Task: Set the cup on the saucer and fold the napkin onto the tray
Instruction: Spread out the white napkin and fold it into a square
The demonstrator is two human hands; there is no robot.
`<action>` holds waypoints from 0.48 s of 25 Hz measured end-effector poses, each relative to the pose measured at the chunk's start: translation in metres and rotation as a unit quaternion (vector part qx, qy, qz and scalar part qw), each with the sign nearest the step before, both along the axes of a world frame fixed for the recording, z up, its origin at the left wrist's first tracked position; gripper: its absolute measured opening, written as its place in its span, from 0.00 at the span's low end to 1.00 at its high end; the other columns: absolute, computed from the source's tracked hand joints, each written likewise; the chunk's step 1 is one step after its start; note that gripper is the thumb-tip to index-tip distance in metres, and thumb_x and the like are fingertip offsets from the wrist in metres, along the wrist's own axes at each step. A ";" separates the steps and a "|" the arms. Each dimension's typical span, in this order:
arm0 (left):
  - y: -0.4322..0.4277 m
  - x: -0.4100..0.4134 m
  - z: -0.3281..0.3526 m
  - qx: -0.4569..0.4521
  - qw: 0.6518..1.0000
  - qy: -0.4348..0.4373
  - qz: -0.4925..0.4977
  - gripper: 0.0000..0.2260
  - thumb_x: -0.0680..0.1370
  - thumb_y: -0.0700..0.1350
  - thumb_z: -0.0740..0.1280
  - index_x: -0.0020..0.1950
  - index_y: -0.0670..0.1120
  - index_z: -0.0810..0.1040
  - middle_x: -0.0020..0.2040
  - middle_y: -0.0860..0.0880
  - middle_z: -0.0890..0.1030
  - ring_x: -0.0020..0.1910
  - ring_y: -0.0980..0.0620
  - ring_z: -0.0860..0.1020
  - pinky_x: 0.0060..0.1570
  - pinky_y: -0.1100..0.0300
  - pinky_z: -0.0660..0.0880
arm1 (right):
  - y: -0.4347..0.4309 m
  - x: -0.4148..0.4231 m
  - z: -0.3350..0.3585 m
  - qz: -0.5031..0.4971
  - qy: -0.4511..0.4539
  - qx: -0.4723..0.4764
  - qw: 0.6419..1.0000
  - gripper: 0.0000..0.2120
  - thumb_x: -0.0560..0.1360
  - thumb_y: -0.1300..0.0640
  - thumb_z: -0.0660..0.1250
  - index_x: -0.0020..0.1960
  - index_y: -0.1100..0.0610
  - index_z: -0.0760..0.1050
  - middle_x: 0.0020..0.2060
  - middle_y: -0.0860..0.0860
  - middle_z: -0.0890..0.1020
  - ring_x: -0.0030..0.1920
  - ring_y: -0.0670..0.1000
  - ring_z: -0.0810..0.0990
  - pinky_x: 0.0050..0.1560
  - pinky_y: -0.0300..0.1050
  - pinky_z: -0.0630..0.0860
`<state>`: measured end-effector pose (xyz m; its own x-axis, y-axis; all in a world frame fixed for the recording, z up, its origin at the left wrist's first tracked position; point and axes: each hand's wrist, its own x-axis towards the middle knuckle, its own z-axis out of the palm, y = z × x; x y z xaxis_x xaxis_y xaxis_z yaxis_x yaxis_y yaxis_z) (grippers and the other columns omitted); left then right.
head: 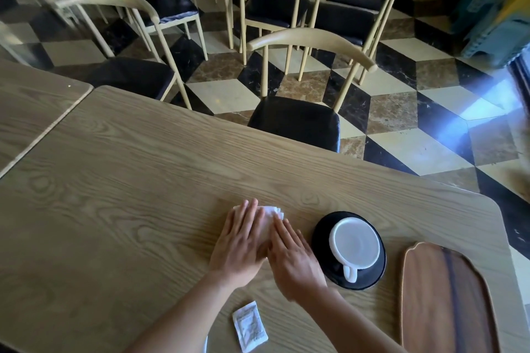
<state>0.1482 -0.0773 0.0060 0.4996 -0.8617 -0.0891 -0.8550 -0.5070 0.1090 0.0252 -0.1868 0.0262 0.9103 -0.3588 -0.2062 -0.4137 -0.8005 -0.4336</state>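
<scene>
The cup (355, 243) already sits on the saucer (321, 238). Both hands, the left hand (239, 243) and the right hand (292, 258), lie flat and released, pressing the napkin (271, 216), perhaps half-folded; the tray (441, 301) at lower right waits.

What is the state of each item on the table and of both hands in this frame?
cup: upright on the saucer, handle toward the person.
saucer: flat on the table, bearing the cup.
napkin: on the table, not on the tray, pressed under both hands.
tray: flat on the table, nothing visible on it.
packet: lying flat, untouched.
left hand: open, palm down on napkin.
right hand: open, palm down on napkin.
</scene>
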 end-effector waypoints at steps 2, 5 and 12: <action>0.000 0.001 0.002 -0.007 1.000 0.010 -0.003 0.34 0.78 0.60 0.53 0.79 0.43 0.53 0.80 0.43 0.51 0.79 0.42 0.51 0.74 0.45 0.50 | -0.004 0.004 0.004 0.008 0.007 0.014 1.000 0.27 0.83 0.51 0.48 0.79 0.53 0.45 0.79 0.46 0.45 0.78 0.47 0.40 0.78 0.46 0.46; 0.003 -0.001 0.003 -0.042 0.998 0.034 0.035 0.31 0.80 0.58 0.53 0.79 0.44 0.55 0.81 0.43 0.51 0.80 0.43 0.51 0.75 0.44 0.51 | -0.014 0.019 0.009 -0.015 -0.047 0.003 0.999 0.27 0.81 0.53 0.51 0.78 0.56 0.52 0.79 0.49 0.52 0.79 0.51 0.45 0.78 0.47 0.51; 0.010 0.001 -0.001 0.011 0.999 0.019 0.043 0.36 0.79 0.63 0.52 0.78 0.38 0.56 0.79 0.37 0.55 0.79 0.40 0.52 0.74 0.42 0.60 | -0.019 0.044 -0.015 -0.007 -0.003 -0.090 0.996 0.26 0.83 0.49 0.49 0.79 0.53 0.48 0.79 0.47 0.47 0.78 0.50 0.40 0.78 0.57 0.48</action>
